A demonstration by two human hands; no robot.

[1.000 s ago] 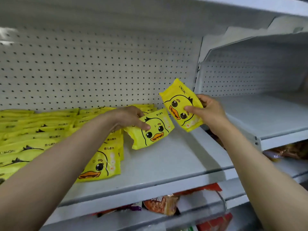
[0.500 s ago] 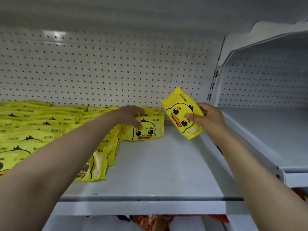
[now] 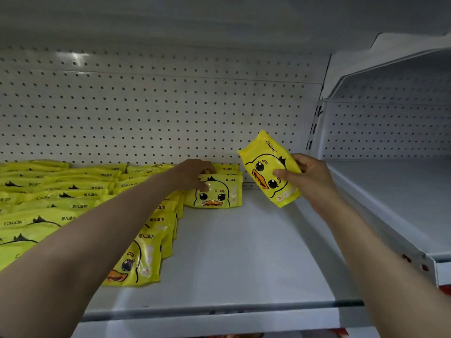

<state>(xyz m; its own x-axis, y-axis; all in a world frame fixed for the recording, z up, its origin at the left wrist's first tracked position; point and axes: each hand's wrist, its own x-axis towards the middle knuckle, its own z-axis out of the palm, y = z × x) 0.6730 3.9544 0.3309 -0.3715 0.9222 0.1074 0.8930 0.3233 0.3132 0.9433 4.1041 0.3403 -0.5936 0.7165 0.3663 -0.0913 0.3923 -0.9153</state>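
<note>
Two yellow wet-wipe packs are in hand at the back of a white metal shelf (image 3: 244, 252). Each is a soft, glossy foil pouch printed with a cartoon duck face: round black eyes, an orange bill, a small black tuft on the crown, and black lettering along one end.

The raised wipes pack (image 3: 263, 162) is off the shelf, in the air above its back right corner, tilted so that its lettered end points up and towards the pegboard back panel (image 3: 170, 113). The right hand (image 3: 310, 176) grasps it from the right side, thumb laid across the duck's face and the fingers wrapped round the far edge.

The shelf wipes pack (image 3: 219, 191) lies at the back edge of the shelf, duck face towards the camera and right way up, with more packs tucked just behind it. The left hand (image 3: 192, 175) holds it at its upper left corner, fingers curled over the top edge and the thumb pressed on the printed front.

Rows of identical packs (image 3: 61, 191) overlap like tiles across the left half of the shelf, running from the back edge to near the front edge. A neighbouring shelf (image 3: 390, 196) adjoins on the right, set a little higher.
</note>
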